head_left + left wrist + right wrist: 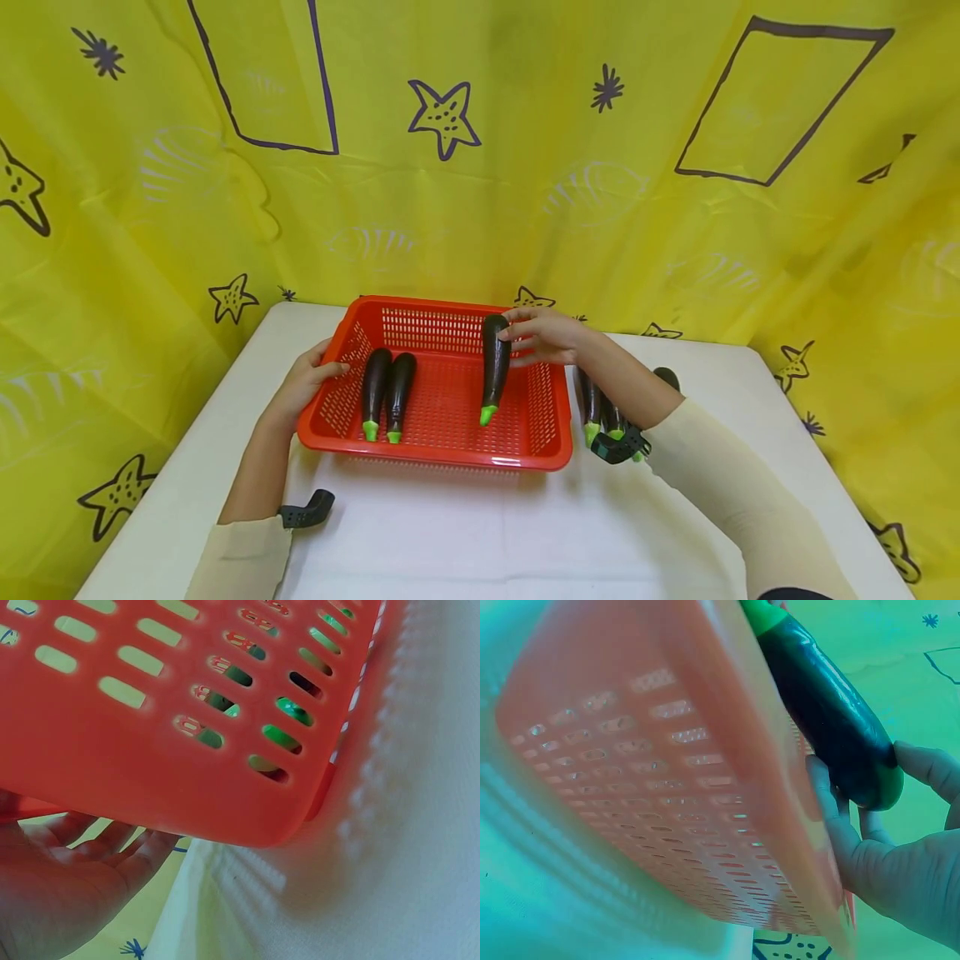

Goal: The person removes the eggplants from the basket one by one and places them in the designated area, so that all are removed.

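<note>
My right hand [549, 336] [911, 874] pinches a dark purple eggplant [496, 358] [832, 712] by its thick end, between thumb and fingers. The eggplant hangs over the right part of a red plastic basket [450, 457] [142, 780] [727, 735], its green stem end pointing down toward the near side. Two more eggplants [376, 387] [402, 392] lie side by side in the basket's left half. At the basket's left rim, my left hand [303, 387] [67, 892] grips the edge, thumb on top and fingers beneath.
Several eggplants [592, 404] lie on the white table [420, 542] right of the basket, partly hidden under my right forearm; the rounded end of one [666, 378] shows beyond it. A yellow patterned curtain [510, 208] hangs behind and along both sides.
</note>
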{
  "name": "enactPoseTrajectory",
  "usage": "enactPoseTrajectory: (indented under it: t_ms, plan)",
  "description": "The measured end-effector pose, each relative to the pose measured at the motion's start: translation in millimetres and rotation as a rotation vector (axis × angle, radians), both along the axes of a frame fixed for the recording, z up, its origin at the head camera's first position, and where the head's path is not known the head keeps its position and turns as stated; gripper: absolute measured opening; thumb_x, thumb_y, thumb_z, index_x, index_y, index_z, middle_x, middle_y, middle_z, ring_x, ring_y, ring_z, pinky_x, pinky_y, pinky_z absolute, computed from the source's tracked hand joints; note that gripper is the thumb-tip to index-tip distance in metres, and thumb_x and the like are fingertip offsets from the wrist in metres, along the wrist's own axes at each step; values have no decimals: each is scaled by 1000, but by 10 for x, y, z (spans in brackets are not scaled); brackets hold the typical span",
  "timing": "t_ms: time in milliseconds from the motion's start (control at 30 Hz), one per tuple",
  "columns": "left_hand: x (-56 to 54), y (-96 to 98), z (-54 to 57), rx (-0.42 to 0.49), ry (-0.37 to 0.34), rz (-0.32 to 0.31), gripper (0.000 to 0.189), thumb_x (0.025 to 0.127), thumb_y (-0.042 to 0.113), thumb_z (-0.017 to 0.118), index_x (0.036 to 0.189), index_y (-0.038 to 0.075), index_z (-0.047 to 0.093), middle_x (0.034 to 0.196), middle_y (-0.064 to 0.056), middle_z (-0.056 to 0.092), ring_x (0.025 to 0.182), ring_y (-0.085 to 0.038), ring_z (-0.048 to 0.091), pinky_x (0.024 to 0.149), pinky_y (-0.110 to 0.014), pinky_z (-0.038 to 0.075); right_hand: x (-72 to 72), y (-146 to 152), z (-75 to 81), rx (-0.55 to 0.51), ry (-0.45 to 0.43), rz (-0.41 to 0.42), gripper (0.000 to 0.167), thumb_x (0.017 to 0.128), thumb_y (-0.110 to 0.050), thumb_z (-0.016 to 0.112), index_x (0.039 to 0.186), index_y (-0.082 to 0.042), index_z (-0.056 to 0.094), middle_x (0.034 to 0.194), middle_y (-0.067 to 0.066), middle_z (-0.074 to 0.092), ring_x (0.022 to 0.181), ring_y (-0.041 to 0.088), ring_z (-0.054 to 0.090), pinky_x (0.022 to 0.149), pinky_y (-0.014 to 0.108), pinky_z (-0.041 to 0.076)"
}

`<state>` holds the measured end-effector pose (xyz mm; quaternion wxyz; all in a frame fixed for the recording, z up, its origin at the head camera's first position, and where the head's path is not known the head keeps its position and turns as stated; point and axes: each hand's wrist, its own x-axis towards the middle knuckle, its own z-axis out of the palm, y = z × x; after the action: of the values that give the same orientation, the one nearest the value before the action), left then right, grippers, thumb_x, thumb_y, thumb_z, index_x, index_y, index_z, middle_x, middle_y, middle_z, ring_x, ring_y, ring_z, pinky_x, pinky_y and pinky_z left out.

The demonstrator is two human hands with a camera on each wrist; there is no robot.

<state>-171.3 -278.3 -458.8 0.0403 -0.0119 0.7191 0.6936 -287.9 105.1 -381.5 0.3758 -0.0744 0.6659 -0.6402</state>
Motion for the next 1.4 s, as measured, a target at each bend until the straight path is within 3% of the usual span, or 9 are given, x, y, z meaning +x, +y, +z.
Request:
enactPoseTrajectory:
  t_ms: [300,633,900,1167,1400]
  plan:
    - [-19,11,-8,18,4,-16,62,102,6,51,161,-2,32,141,-29,50,101,-15,66,85,-34,61,78,238,31,-67,58,-16,39,102,-1,54,139,-1,43,124,13,56,103,26,64,91,46,57]
    - [2,-1,-11,4,-5,-10,63,102,6,51,162,-1,31,145,-32,48,102,-17,67,85,-35,61,178,501,69,-76,61,-61,59,105,-7,52,158,-1,27,126,10,56,105,25,60,93,41,56]
    - [7,-4,0,15,2,-13,63,102,6,51,161,-1,31,143,-31,49,103,-17,67,86,-36,61,268,670,105,-100,80,-98,48,106,-7,49,151,-4,34,135,13,51,112,30,57,93,42,56]
    - [8,11,-3,-1,3,-10,63,102,6,51,161,-2,31,145,-32,48,103,-16,67,86,-33,61,379,874,26,-93,151,-170,38,107,-9,53,144,-8,43,124,9,59,105,27,61,91,40,56]
    - [7,7,8,-2,8,-5,62,102,6,51,160,-3,32,139,-29,52,100,-15,67,84,-33,61,430,1068,-52,-149,157,-169,34,109,-8,49,143,-11,45,121,4,65,104,24,64,92,41,57]
